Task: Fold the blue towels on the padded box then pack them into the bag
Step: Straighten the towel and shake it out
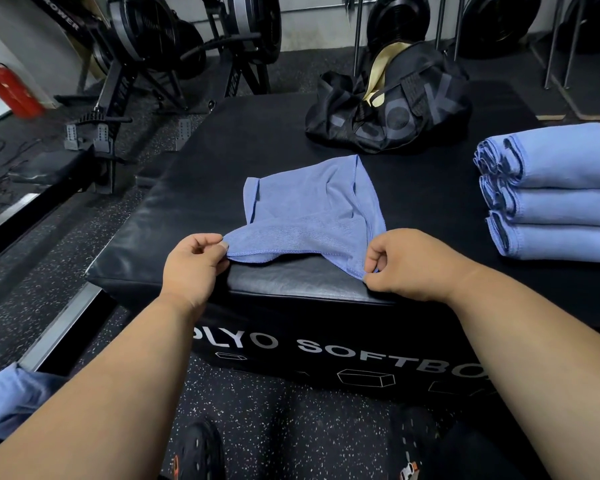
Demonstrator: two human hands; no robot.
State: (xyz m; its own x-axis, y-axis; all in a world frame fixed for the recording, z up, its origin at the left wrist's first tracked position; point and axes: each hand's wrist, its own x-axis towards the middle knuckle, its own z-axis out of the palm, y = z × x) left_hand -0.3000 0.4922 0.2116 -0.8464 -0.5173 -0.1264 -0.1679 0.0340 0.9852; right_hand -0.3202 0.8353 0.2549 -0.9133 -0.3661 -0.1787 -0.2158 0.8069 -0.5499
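Both hands pinch the near edge of the blue towel [312,209], the left hand [191,265] and right hand [406,265] at opposite corners. The towel stretches away across the padded box [291,282]. Farther off sits the bag [392,105].

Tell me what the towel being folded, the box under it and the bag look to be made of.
Towel: soft blue cloth with a fine nap and stitched hems, likely microfibre. Box: black padded cover, smooth and slightly shiny with creases, like vinyl or faux leather. Bag: thin black woven fabric, probably nylon, slumped in folds, with a tan lining.
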